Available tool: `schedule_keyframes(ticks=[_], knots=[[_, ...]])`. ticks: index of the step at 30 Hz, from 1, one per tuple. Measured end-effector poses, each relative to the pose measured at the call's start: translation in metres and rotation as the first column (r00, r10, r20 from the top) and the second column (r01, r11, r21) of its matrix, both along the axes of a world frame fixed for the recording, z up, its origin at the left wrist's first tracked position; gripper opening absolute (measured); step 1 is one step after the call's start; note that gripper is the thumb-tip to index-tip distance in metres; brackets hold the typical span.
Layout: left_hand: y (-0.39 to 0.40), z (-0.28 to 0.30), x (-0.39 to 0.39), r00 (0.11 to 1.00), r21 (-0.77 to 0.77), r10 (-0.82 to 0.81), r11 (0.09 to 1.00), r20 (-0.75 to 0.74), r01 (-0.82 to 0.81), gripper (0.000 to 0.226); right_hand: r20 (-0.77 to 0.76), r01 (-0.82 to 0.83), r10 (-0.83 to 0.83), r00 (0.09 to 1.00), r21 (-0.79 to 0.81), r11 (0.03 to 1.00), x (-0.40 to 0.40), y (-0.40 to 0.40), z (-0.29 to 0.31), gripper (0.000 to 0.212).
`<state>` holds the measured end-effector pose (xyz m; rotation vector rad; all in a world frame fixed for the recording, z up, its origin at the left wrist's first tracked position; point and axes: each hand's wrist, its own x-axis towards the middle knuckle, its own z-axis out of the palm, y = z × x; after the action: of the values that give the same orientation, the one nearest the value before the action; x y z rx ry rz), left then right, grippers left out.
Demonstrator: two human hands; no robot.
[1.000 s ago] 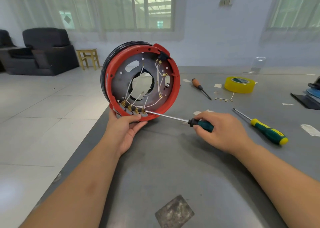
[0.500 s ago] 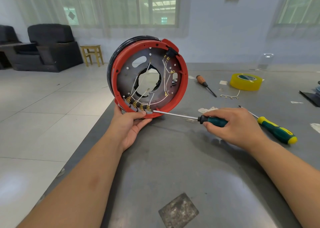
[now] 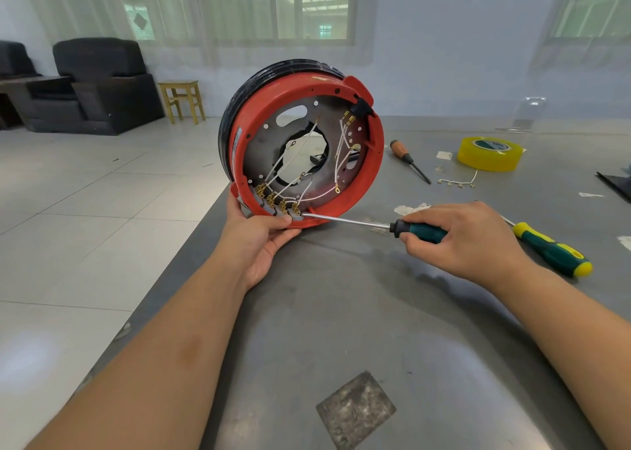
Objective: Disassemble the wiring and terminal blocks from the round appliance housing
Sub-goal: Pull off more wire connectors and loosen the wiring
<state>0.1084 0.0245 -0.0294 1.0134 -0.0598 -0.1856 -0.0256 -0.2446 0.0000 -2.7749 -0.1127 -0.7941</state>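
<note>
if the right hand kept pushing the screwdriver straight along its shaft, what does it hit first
The right hand aims the screwdriver left at the brass terminals at the bottom of the red housing. The tip looks already on the rightmost one, so that comes first; the left hand's thumb lies just below it.

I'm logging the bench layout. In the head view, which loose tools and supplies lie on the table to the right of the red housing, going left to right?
Wooden-handled screwdriver → small wire piece with terminals → roll of yellow tape → green-and-yellow screwdriver.
</note>
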Motion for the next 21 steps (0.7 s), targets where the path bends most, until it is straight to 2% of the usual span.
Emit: schedule_keyframes(ticks=[8,21], knots=[[0.0,0.001,-0.002,0.999,0.028,0.046,0.999,-0.029,-0.046,0.096,0.051,-0.033,0.034,0.998,-0.011,0.999,-0.001,0.005,-0.008,0.022],[0.001,0.004,-0.002,0.987,-0.089,0.114,0.988,-0.11,-0.124,0.08,0.017,-0.085,0.085,0.996,-0.001,0.996,0.0,0.022,-0.011,0.026]])
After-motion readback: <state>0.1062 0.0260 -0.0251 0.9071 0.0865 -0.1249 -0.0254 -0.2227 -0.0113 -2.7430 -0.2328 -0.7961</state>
